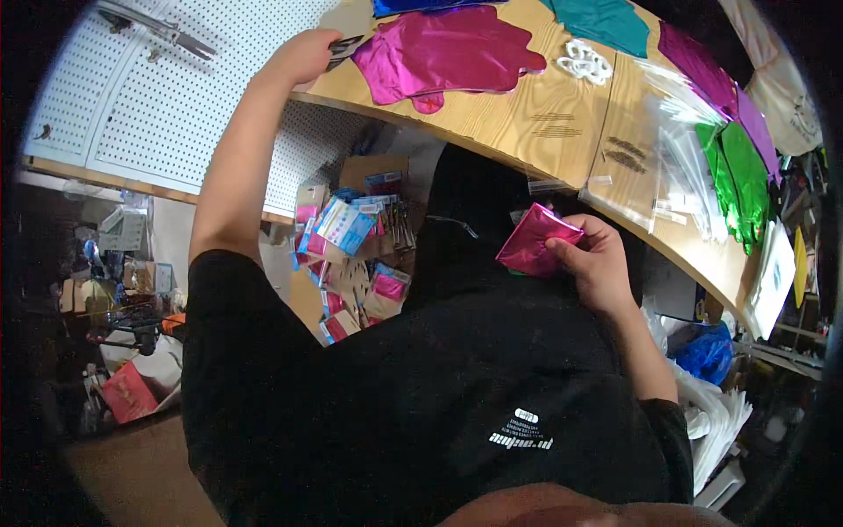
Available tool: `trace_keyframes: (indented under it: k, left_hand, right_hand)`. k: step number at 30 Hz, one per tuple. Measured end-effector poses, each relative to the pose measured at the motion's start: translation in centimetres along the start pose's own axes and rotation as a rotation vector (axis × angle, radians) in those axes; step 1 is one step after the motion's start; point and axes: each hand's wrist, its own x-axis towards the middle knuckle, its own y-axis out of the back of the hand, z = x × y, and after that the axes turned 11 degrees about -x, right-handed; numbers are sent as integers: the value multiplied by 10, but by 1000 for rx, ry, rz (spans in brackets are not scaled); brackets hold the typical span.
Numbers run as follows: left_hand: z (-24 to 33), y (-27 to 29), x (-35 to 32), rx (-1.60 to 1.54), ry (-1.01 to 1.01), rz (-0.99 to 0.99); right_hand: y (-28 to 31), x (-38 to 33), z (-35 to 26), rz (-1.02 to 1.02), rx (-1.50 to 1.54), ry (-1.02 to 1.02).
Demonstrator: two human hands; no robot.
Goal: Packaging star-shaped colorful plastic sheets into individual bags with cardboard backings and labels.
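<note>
Head view, looking down over a black shirt (421, 395) to a curved wooden worktable (527, 123). We observed the right hand (597, 263) held close to the body, just below the table's near edge, its fingers (606, 230) and thumb curled and pinching a folded magenta foil balloon (534, 241). The left hand (306, 54) was stretched out to the far left end of the table, its fingers curled onto a small dark object (344, 46) at the table edge; we could not tell what that object was, nor whether the fingers truly gripped it. Just beside that hand lay a flat stack of magenta foil balloons (448, 48). Farther along the table we noted a teal foil balloon (606, 22), a cluster of white plastic rings (587, 61), clear plastic sleeves (650, 149), purple foil pieces (702, 66) and green foil balloons (738, 176). Below the table, a box of packaged goods (351, 255) stood beside white pegboard panels (158, 97).
</note>
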Motion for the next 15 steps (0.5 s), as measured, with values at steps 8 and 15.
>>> trace_keyframes:
  k: [8,15]
  left_hand:
    - [7,13,-8,139,-58,68]
    - [96,25,-55,80,36,459]
  right_hand:
    - [4,4,0,-44,11,-29]
    - [7,2,5,-7,49,-22]
